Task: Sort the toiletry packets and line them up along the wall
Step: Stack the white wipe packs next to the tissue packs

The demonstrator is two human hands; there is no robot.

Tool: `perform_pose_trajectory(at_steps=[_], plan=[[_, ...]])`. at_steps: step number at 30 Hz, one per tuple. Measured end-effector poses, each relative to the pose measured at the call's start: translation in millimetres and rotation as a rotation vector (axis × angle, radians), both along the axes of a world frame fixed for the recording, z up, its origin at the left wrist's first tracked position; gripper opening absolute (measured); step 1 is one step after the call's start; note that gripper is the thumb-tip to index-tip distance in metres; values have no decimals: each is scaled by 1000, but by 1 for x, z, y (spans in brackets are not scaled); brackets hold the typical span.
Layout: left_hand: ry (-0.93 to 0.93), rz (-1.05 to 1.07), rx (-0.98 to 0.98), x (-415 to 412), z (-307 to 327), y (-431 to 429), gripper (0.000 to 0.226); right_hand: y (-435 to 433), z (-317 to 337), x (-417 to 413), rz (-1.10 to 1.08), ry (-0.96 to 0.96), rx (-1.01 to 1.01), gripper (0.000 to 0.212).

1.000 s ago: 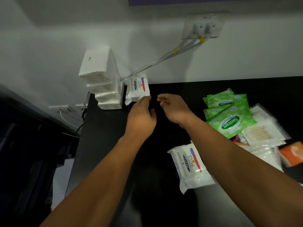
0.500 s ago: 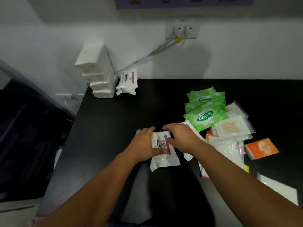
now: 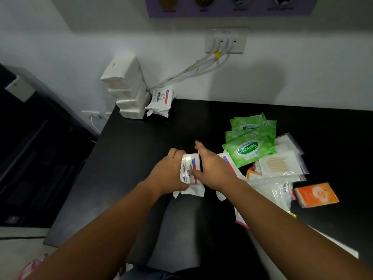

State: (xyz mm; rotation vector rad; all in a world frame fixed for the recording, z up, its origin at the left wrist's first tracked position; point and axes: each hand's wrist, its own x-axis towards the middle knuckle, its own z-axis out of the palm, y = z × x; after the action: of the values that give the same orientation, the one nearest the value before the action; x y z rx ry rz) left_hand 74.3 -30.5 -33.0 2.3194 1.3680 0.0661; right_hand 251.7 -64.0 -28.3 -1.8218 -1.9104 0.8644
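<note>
White Dove packet gripped between left hand and right hand, mid-surface of black table; second Dove packet propped at back-left corner.

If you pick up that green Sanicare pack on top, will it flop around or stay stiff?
The green Sanicare pack would probably bend a little, since it looks like a soft, puffy wrapper with crinkled edges. It is likely light for its size. Its glossy film may be a bit slippery, and because it rests on other green packs, lifting it could shift them.

Home or office corner, black desk, wall socket, cables
</note>
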Motion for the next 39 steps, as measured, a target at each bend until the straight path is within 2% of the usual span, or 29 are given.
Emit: perform_pose_trajectory(at_steps=[3,5,9,14,16,19,22,30,35,39], plan=[[-87,70,73,-6,14,12,88,12,-3,-12,-202,228,75,93],[-130,113,121,-11,24,22,88,24,-6,-21,-268,356,4,87],[-188,107,178,-22,39,51,88,52,-6,-39,-329,587,-78,40],[-296,196,223,-37,47,93,100,99,11,-64,-471,777,-52,24],[-415,271,274,-43,43,111,95,125,19,-75,-518,779,-21,26],[-533,334,312,-46,41,139,75,164,30,-85,-610,741,23,32],[-489,366,238,-45,43,169,54,194,35,-92,-588,691,57,33],[-517,324,178,-34,29,219,33,246,13,-104,-712,593,83,28],[-352,277,205,-30,16,229,41,257,4,-110,-739,601,92,27],[-175,158,144,-32,15,239,55,261,7,-109,-721,552,89,28]])
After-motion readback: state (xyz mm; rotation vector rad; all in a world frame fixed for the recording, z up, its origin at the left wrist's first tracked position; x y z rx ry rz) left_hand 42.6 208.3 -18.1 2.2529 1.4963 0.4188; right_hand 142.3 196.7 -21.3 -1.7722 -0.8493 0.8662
